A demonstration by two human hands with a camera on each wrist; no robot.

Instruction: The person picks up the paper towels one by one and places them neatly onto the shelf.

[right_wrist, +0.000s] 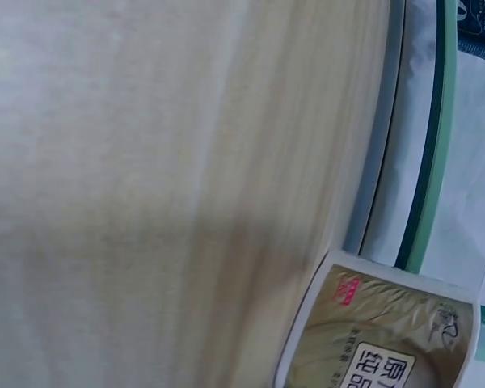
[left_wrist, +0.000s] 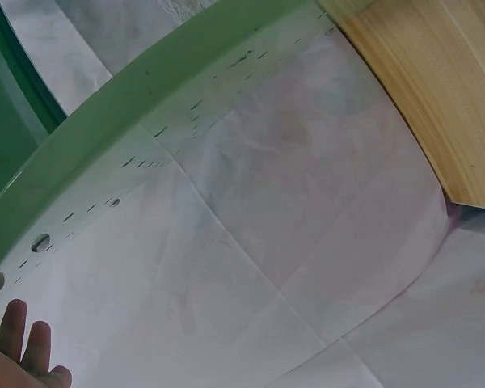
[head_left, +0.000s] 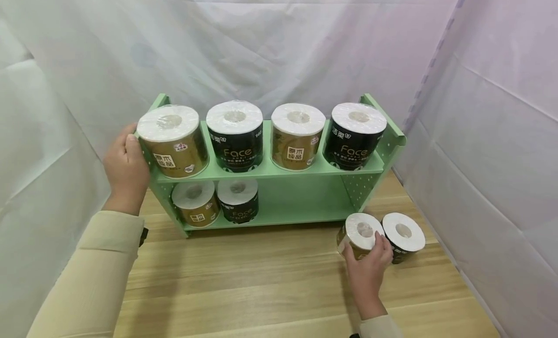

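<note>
My right hand (head_left: 369,265) holds a gold-wrapped toilet roll (head_left: 359,231) standing on the table, thumb on its left side and fingers on its right. A black-wrapped toilet roll (head_left: 403,234) stands right beside it. The gold wrapper (right_wrist: 380,331) shows at the bottom of the right wrist view, where the hand is out of sight. My left hand (head_left: 126,166) is at the left side panel of a green two-tier shelf (head_left: 305,197), beside the gold toilet roll (head_left: 176,151) on top. Some of its fingers (left_wrist: 12,331) show fairly straight near the perforated panel (left_wrist: 145,137) in the left wrist view.
On the upper tier, black toilet rolls (head_left: 237,144) (head_left: 354,144) alternate with gold ones (head_left: 296,144). A gold roll (head_left: 196,209) and a black roll (head_left: 237,202) stand at the lower tier's left. The wooden table (head_left: 244,280) meets white sheeting (head_left: 492,173) on the right.
</note>
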